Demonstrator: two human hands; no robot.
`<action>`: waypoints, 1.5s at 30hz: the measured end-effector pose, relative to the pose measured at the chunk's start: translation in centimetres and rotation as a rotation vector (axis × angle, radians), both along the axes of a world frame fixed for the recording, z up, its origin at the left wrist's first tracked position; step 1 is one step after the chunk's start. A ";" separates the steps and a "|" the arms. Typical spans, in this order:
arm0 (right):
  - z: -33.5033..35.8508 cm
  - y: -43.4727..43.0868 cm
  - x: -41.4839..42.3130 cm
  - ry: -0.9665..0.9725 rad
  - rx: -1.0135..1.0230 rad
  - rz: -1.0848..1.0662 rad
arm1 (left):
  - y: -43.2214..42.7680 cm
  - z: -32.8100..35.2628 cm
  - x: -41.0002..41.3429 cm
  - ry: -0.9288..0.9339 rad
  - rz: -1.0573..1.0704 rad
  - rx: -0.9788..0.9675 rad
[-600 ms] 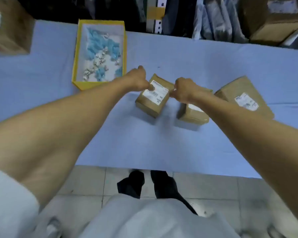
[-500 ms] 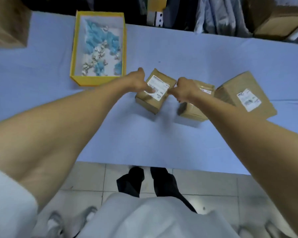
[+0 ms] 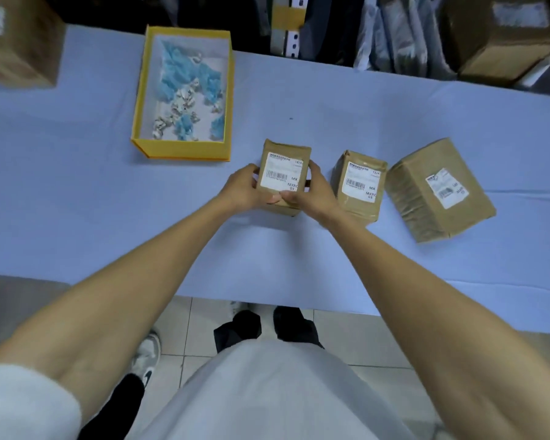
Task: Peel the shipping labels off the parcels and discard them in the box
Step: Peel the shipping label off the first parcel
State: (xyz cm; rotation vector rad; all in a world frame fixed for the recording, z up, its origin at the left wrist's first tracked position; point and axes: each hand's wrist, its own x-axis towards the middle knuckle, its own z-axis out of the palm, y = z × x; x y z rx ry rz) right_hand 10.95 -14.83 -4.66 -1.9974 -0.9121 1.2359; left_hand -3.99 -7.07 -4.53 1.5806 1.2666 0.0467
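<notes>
Three brown parcels lie in a row on the pale blue tabletop (image 3: pixel 108 217), each with a white shipping label on its upper face. The first parcel (image 3: pixel 286 149) sits near the middle of the view and is clamped between both hands. The left grip (image 3: pixel 245 188) curls round its 9 o'clock side and the right grip (image 3: pixel 311 192) round its 3 o'clock side. Both thumbs meet on the near edge of its label (image 3: pixel 281 174), which is still stuck flat. The parcel may be tipped up off the cloth, but the view does not settle that.

At 3 o'clock from it, just beside the right wrist, stands the second parcel (image 3: pixel 356 206) with its label (image 3: pixel 361 181). Farther along at 3 o'clock lies the larger third parcel (image 3: pixel 410 192), turned askew, with its label (image 3: pixel 446 187).

The yellow box (image 3: pixel 180 150) stands open at 10 o'clock from the held parcel, apart from it. It holds blue and white scraps (image 3: pixel 185 90). Two big cardboard cartons stand at the far edge, one at 10 o'clock (image 3: pixel 16 49) and one at 2 o'clock (image 3: pixel 502 36).
</notes>
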 end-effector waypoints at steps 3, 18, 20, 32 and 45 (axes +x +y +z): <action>0.5 -1.8 -0.1 0.062 0.046 0.011 | -2.0 0.5 -0.7 -0.058 0.030 0.022; 0.1 -5.4 -0.2 0.080 0.209 -0.018 | -6.6 0.1 -1.1 -0.191 0.100 0.138; 0.1 -5.9 -0.1 0.078 0.213 -0.015 | -7.0 0.0 -1.2 -0.212 0.100 0.121; -0.8 -10.7 -0.8 0.145 0.211 -0.166 | -10.4 -0.8 -3.0 -0.345 0.061 0.118; -1.0 -11.3 -1.4 0.120 0.193 -0.199 | -10.7 -1.6 -2.9 -0.335 0.055 0.160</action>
